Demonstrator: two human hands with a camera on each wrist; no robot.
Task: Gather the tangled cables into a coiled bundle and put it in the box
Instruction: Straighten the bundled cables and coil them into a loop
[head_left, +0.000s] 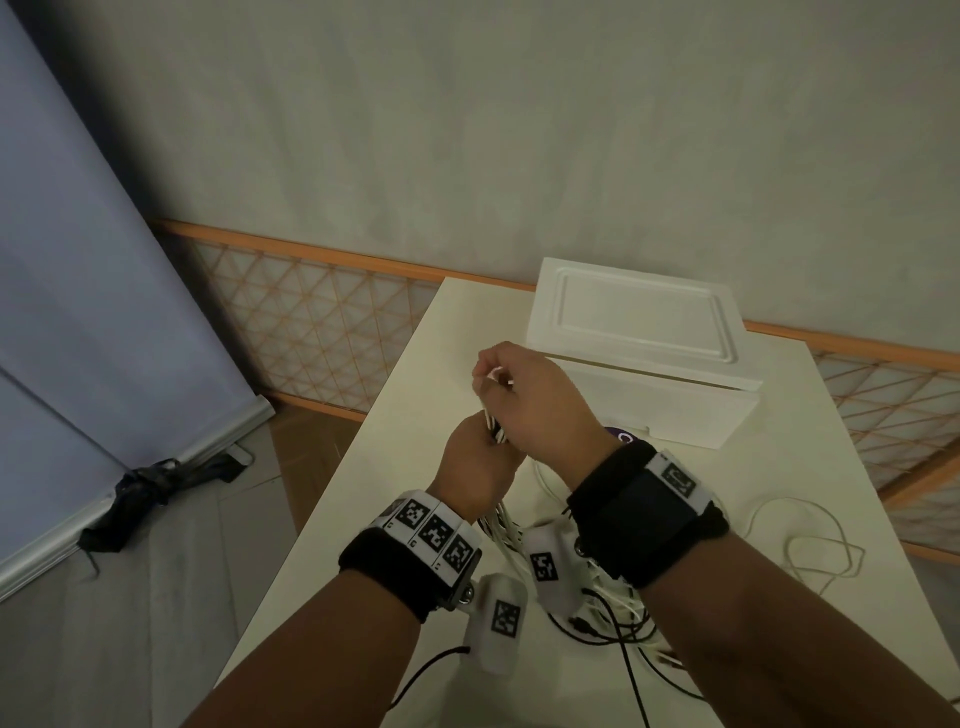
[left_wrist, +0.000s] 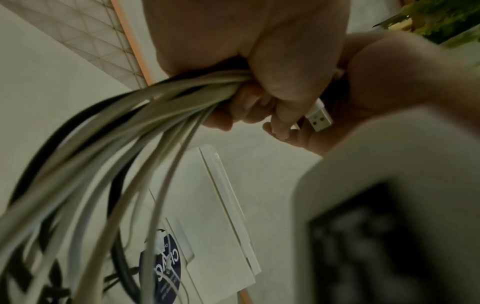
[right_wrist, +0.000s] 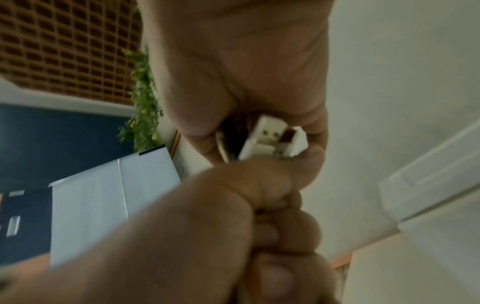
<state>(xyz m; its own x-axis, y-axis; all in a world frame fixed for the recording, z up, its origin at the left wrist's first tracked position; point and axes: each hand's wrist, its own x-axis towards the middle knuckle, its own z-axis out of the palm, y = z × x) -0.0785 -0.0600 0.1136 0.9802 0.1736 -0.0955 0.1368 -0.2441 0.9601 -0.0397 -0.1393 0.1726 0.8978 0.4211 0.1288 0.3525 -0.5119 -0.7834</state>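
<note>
Both hands are raised over the white table (head_left: 395, 467), close together. My left hand (head_left: 475, 462) grips a bundle of white and black cables (left_wrist: 145, 115) in its fist; the loops hang down below it. My right hand (head_left: 524, 395), just above and touching the left, pinches cable ends with white USB plugs (right_wrist: 272, 137). One USB plug (left_wrist: 318, 118) sticks out between the two hands. More tangled black and white cables (head_left: 608, 613) lie on the table under my wrists. The white box (head_left: 649, 410) sits behind the hands with its lid (head_left: 639, 322) propped on it.
A loose thin white cable (head_left: 810, 540) lies in loops on the table at right. A lattice rail (head_left: 311, 317) runs behind the table. A blue blind (head_left: 78, 312) leans at left, with the floor below the table's left edge.
</note>
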